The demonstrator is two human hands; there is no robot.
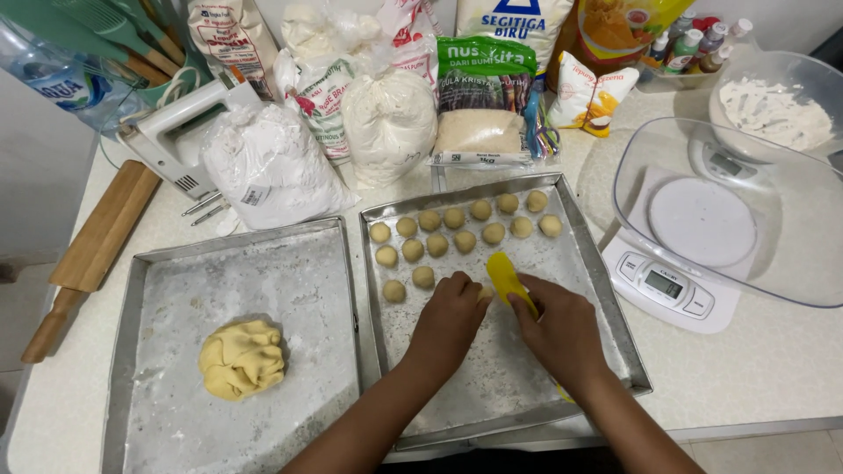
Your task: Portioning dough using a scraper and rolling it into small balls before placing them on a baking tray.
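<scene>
A: On the counter, head view: two metal trays side by side. Left tray, floured, holds one dough lump, low and left of centre.

B: Right tray?

A: Floured too. Dough balls sit in rough rows across its far half, close but mostly apart. Both hands work inside it, just below the rows.

B: Grips?

A: Left hand lies knuckles up, fingers curled down onto the tray floor near the last ball; whatever it pinches is hidden, cannot tell. Right hand is closed round a yellow scraper.

B: Scraper's axis?

A: Long axis runs diagonally, blade end toward far left, other end buried in the fist toward near right. Blade tip sits just beside the left fingertips.

B: Other containers?

A: Clear bowl on a white scale, right of the trays; contents not evident. Smaller bowl behind it holds flour. Bags of white powder and a sugar pack line the back. Hand mixer and rolling pin far left.
</scene>
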